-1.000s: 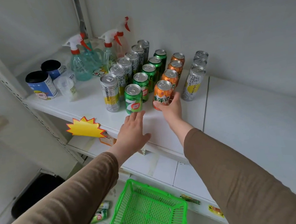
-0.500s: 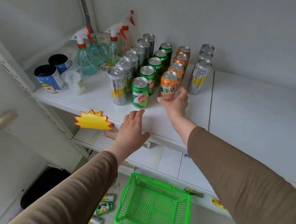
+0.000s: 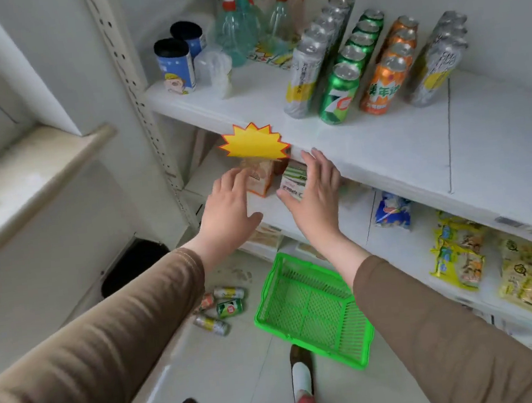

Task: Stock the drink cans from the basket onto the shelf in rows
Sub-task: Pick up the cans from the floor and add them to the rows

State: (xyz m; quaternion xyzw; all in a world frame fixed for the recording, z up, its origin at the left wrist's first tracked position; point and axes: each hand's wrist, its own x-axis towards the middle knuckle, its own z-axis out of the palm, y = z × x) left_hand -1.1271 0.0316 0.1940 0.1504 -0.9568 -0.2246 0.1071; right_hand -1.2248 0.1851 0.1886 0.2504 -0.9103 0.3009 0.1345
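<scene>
The shelf (image 3: 383, 146) carried four rows of upright cans running front to back. From left to right these were the silver row (image 3: 303, 81), the green row (image 3: 340, 96), the orange row (image 3: 382, 89) and a second silver row (image 3: 435, 75), each standing just beside the next. The front cans stood set back from the shelf edge.

Both hands were below the shelf edge, in front of the lower shelf. The left hand (image 3: 226, 210) had a released grip, fingers straight and spread, holding nothing. The right hand (image 3: 315, 196) likewise had a released grip, fingers extended, held in front of a small carton (image 3: 292, 183); contact could not be determined.

The basket (image 3: 312, 311) lay on the floor (image 3: 228, 385), green and with no cans visible inside. Four loose cans (image 3: 223, 307) lay on their sides on the floor just left of the basket.

A yellow starburst tag (image 3: 253, 142) hung from the shelf edge above the left hand. Spray bottles (image 3: 237, 30) and two blue tubs (image 3: 175, 66) stood at the left rear of the shelf. Snack packets (image 3: 461, 256) lay on the lower shelf at right.
</scene>
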